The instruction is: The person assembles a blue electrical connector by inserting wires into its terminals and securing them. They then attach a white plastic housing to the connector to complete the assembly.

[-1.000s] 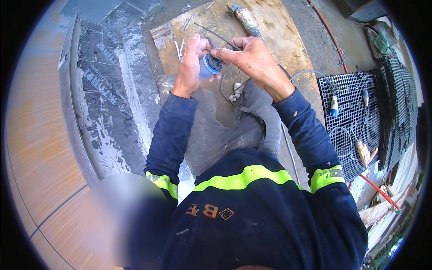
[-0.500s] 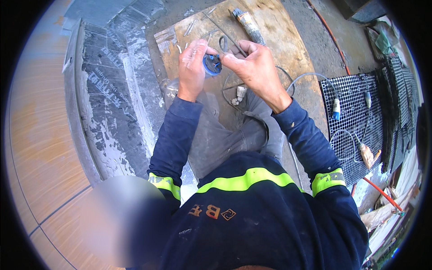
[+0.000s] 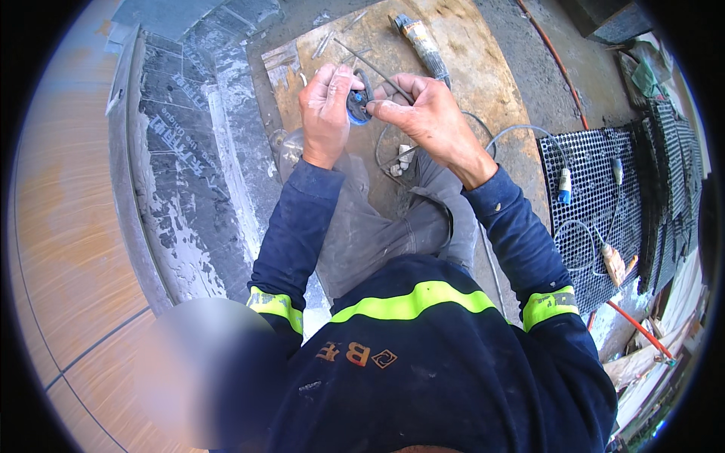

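Note:
My left hand is closed on a blue, round plug part with a dark inner face, most likely the open end of an industrial plug. Beside it, my right hand grips a grey cable, thumb and fingertips close to the plug's face. The cable's end bends down toward the plug; whether its wires sit in the terminals is too small to tell. Below my right hand, a pale plastic fitting lies by my grey trouser leg, on or near the board.
A plywood board carries an angle grinder and thin metal rods. At right, a black perforated mat holds a blue-and-white plug and a socket block with cables. An orange hose crosses the ground behind.
The plug has tilted and now sits slightly higher. My right hand has moved the cable's bent end left and down, close against the plug's face.

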### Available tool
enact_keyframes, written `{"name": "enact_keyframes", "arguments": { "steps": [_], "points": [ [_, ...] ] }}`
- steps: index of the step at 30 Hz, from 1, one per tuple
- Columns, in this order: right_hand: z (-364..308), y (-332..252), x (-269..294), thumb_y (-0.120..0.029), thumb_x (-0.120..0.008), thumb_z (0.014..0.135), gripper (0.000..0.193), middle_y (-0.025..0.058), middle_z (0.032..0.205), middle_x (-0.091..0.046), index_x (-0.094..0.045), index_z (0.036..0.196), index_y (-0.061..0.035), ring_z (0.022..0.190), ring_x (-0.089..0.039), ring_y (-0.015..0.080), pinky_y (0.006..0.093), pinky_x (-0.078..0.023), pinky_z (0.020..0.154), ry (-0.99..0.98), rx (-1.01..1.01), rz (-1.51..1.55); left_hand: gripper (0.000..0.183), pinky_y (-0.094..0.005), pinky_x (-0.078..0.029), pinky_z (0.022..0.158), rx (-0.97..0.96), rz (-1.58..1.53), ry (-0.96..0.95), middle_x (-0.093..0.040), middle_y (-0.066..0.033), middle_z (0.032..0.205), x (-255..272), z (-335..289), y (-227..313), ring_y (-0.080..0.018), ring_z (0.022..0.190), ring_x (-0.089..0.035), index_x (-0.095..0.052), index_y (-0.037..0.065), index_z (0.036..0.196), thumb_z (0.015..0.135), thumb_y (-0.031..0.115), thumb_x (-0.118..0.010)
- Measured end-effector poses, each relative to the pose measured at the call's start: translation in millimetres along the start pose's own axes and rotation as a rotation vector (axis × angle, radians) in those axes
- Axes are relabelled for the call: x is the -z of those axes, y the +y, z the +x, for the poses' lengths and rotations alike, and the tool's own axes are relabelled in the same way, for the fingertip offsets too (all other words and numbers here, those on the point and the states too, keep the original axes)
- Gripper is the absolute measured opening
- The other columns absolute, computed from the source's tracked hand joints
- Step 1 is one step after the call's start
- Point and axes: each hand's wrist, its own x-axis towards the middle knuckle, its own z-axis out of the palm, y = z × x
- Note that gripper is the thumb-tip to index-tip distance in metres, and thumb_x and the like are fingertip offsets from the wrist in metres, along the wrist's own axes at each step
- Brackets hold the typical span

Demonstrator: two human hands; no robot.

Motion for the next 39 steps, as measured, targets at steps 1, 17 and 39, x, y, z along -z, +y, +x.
{"name": "enact_keyframes", "arguments": {
  "steps": [1, 17, 39],
  "points": [
    [-0.6, 1.8, 0.3, -0.027, -0.082, 0.090, 0.030, -0.0020, 0.081, -0.064, -0.074, 0.101, -0.0002, 0.073, -0.055, 0.0065, 0.0272, -0.045, 0.063, 0.001, 0.000, 0.004, 0.029, -0.0274, -0.047, 0.072, 0.005, 0.004, -0.002, -0.072, -0.0041, 0.084, 0.0, -0.5, -0.1, -0.0079, 0.078, -0.058, -0.069, -0.001, 0.092, 0.110, 0.020, -0.060],
    [-19.0, -18.5, 2.1, -0.020, -0.078, 0.088, 0.031, 0.0048, 0.079, -0.064, -0.072, 0.116, -0.0075, 0.066, -0.057, 0.0176, 0.0351, -0.047, 0.060, 0.037, 0.231, -0.391, 0.027, -0.0281, -0.048, 0.073, -0.005, -0.005, 0.020, -0.073, -0.0060, 0.084, 3.2, -0.6, 1.9, -0.0081, 0.079, -0.060, -0.068, -0.002, 0.093, 0.110, 0.019, -0.060],
    [-18.4, -10.5, 27.4, -0.023, -0.077, 0.092, 0.029, 0.0112, 0.089, -0.076, -0.074, 0.118, -0.0123, 0.079, -0.073, 0.0360, 0.0432, -0.057, 0.069, 0.014, 0.498, -0.650, 0.027, -0.0333, -0.055, 0.061, 0.015, 0.122, -0.123, -0.074, -0.0117, 0.086, -1.1, 4.9, -27.2, -0.0194, 0.068, -0.070, -0.072, -0.001, 0.103, 0.108, 0.022, -0.058]
  ]
}}
